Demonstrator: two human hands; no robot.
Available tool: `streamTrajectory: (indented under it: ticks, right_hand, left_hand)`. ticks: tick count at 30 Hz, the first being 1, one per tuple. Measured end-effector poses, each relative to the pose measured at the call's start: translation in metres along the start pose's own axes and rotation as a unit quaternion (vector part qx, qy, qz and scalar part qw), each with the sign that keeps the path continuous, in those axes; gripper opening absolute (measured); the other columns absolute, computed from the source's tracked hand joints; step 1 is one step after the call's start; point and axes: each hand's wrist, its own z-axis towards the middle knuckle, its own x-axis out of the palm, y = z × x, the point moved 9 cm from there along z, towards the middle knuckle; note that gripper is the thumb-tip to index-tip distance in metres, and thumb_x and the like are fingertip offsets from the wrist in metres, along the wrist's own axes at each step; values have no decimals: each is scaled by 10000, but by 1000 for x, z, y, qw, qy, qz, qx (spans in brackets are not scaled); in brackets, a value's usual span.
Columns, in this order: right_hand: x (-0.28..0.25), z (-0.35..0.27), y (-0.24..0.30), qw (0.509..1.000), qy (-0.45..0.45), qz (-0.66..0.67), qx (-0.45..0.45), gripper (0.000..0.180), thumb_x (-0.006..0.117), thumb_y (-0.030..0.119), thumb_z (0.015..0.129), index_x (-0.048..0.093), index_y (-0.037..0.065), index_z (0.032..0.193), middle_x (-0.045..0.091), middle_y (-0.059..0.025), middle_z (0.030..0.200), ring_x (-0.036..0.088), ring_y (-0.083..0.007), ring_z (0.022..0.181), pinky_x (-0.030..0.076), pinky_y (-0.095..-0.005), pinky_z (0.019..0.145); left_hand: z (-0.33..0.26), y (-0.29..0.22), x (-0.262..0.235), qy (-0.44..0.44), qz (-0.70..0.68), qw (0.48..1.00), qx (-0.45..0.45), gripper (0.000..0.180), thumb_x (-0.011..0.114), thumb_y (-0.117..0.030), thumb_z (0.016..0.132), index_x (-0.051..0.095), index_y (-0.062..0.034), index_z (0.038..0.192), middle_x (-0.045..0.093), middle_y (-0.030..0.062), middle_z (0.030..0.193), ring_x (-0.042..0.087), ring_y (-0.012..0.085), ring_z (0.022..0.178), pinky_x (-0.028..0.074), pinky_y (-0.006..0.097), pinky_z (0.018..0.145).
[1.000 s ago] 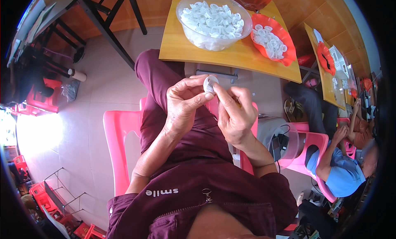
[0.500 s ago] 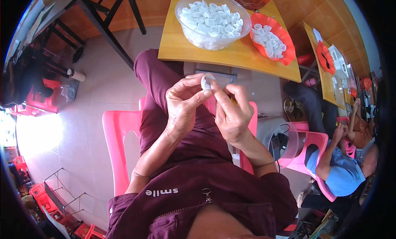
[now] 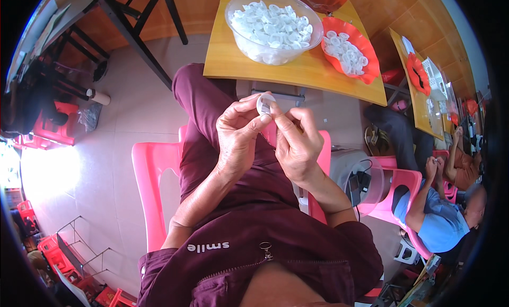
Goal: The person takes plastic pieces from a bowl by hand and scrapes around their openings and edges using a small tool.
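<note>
Above my lap, my left hand (image 3: pixel 237 140) pinches a small round whitish plastic piece (image 3: pixel 263 101) between thumb and fingers. A rectangular opening or darker patch shows in its middle. My right hand (image 3: pixel 298 150) is closed at the piece's right edge, its index fingertip on the rim; the thumb is mostly hidden behind the fingers. Beyond my hands, a clear plastic bowl (image 3: pixel 231 34) full of similar white pieces stands on a yellow wooden table (image 3: pixel 222 63). Beside it on the right, a red wavy-rimmed dish (image 3: pixel 372 68) holds more round translucent pieces.
I sit on a pink plastic chair (image 3: pixel 146 169). A clear tub (image 3: pixel 377 182) with a black device and cable is at my right. Farther right, a person in a blue shirt (image 3: pixel 442 222) sits near another yellow table (image 3: pixel 411 90). Dark table legs (image 3: pixel 132 34) stand at the upper left.
The plastic piece has turned more face-on and shifted slightly left and down. Both hands keep hold of it. The person in blue has raised their hands a little.
</note>
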Motion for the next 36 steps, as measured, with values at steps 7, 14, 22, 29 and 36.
streamTrajectory:
  ticks: [7, 14, 22, 29, 36]
  right_hand:
    - [5, 1, 0, 1000, 11, -16, 0, 512, 606, -105, 623, 624, 60, 1107, 476, -72, 784, 519, -192, 569, 427, -314, 475]
    - [6, 2, -16, 999, 2, 9, 39, 460, 604, -103, 655, 638, 81, 1075, 472, -59, 766, 529, -197, 556, 431, -328, 473]
    - [-12, 8, -5, 997, -12, 69, 29, 395, 642, -88, 688, 673, 86, 1042, 473, -49, 723, 505, -139, 526, 407, -269, 456]
    - [-7, 6, -7, 999, 3, 37, 27, 402, 652, -67, 681, 672, 97, 1048, 472, -40, 726, 510, -147, 531, 408, -274, 448]
    - [-4, 5, -8, 999, 17, 20, 31, 428, 651, -65, 662, 665, 101, 1056, 482, -39, 738, 526, -162, 544, 421, -295, 453]
  left_hand:
    - [1, 0, -4, -16, 7, 1000, 8, 263, 645, 91, 753, 620, -19, 990, 596, 134, 1128, 577, 182, 1026, 464, 321, 913]
    - [6, 0, -7, 7, 42, 999, 26, 228, 646, 81, 759, 613, -24, 958, 584, 148, 1146, 581, 187, 1019, 473, 325, 905]
    - [8, 7, -5, 33, -36, 997, -62, 274, 655, 67, 759, 582, -35, 1003, 577, 161, 1153, 584, 194, 1025, 482, 336, 906]
    - [8, 6, -2, 38, -17, 998, -56, 270, 665, 71, 747, 587, -30, 985, 580, 155, 1147, 585, 190, 1023, 484, 339, 903]
    - [7, 7, -2, 39, -29, 997, -52, 240, 653, 76, 758, 604, -43, 960, 590, 148, 1127, 591, 186, 1007, 484, 332, 896]
